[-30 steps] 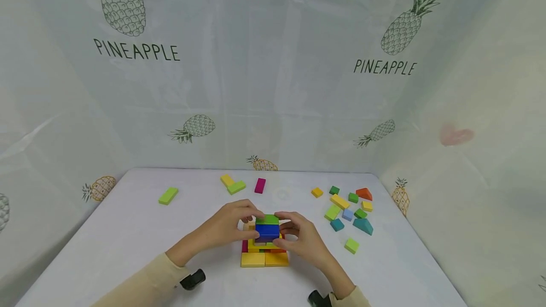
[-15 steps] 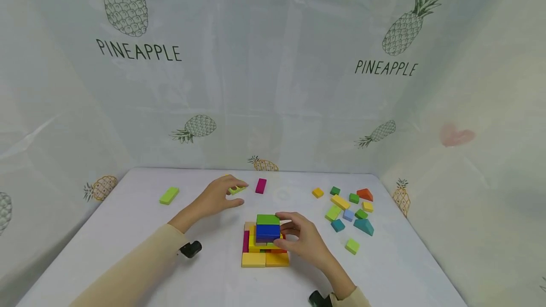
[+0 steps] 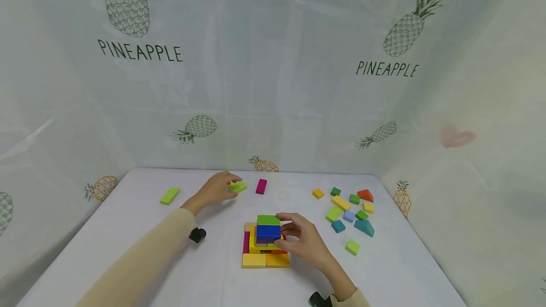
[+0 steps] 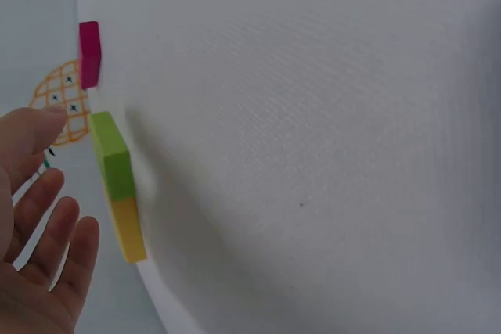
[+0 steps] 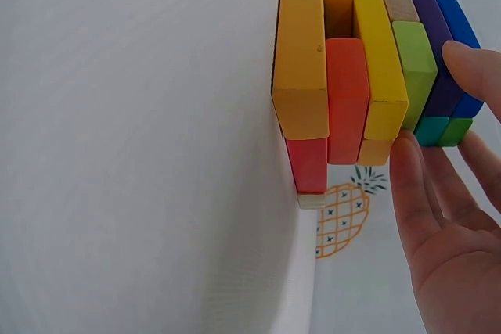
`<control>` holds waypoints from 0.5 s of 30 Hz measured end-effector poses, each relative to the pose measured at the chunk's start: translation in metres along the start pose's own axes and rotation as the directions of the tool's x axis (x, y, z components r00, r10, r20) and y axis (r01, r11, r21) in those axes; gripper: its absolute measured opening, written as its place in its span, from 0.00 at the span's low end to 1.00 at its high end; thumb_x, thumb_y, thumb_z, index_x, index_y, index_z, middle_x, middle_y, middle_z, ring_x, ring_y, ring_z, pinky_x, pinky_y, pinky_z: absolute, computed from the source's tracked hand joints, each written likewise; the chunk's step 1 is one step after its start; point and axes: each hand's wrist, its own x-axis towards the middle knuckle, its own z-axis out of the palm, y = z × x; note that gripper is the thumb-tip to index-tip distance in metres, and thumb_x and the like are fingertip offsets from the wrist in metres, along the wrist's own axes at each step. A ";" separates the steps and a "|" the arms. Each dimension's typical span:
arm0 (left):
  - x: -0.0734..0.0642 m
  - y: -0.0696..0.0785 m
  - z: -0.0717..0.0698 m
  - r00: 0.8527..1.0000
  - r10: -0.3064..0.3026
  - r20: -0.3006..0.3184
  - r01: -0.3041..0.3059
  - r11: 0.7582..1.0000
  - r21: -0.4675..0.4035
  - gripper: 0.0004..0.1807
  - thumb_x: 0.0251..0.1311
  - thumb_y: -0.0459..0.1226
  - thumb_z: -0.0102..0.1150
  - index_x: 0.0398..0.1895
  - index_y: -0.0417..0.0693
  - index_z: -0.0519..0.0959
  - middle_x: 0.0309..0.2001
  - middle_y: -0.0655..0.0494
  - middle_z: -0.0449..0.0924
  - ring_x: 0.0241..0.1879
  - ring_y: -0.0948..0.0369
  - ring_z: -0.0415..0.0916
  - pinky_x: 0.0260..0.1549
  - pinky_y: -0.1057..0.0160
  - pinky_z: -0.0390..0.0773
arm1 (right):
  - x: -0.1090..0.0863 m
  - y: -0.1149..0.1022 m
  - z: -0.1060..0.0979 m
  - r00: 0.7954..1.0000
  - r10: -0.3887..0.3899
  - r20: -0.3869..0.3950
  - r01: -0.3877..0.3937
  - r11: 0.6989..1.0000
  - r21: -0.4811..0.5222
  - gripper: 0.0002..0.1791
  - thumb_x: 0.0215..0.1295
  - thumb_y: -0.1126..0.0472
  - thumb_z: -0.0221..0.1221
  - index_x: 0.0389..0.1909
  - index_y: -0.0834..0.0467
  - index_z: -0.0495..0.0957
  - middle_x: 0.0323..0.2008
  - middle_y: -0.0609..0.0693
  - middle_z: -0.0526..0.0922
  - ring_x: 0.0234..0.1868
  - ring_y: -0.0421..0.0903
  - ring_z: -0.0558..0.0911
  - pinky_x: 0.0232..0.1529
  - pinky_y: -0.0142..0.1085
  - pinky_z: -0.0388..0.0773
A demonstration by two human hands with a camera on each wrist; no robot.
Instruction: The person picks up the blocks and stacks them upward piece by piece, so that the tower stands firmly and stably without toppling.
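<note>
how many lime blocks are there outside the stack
4 lime blocks: one by the left hand, one farther left, one left of the light-blue block, one nearer the person at right. Others may be hidden.

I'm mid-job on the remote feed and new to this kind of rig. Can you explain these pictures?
There's no machine here: a person works with two bare hands. The wide view comes from a camera worn on the head, looking forward and down; the other two views come from a camera on each wrist.

On the white table stands a tower of coloured blocks, with loose blocks scattered to its right and a magenta block beyond it. The right hand grips the tower's upper part. The left hand is by a lime block, apparently not gripping it.
</note>
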 end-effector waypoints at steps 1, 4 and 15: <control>0.002 -0.001 0.001 1.000 -0.004 0.004 0.004 1.000 0.003 0.27 0.65 0.38 0.74 0.67 0.48 0.81 0.60 0.50 0.82 0.57 0.49 0.79 0.61 0.43 0.79 | 0.000 0.000 0.000 1.000 0.001 0.000 -0.001 1.000 0.002 0.33 0.63 0.59 0.76 0.69 0.46 0.77 0.63 0.49 0.80 0.57 0.46 0.85 0.60 0.37 0.83; 0.006 -0.002 0.004 1.000 -0.013 0.009 0.012 1.000 0.025 0.27 0.66 0.37 0.73 0.67 0.44 0.81 0.58 0.47 0.82 0.56 0.49 0.79 0.61 0.44 0.79 | -0.001 -0.001 -0.001 1.000 0.004 0.004 -0.004 1.000 0.009 0.34 0.63 0.59 0.76 0.69 0.46 0.77 0.64 0.48 0.80 0.57 0.46 0.85 0.60 0.36 0.83; 0.010 -0.008 0.014 0.999 -0.028 0.024 0.027 0.999 0.047 0.25 0.68 0.34 0.69 0.67 0.35 0.80 0.55 0.44 0.78 0.52 0.52 0.76 0.60 0.47 0.78 | 0.000 -0.001 0.000 1.000 0.003 0.004 -0.003 1.000 0.013 0.34 0.63 0.58 0.76 0.69 0.46 0.77 0.64 0.48 0.80 0.56 0.45 0.85 0.59 0.34 0.83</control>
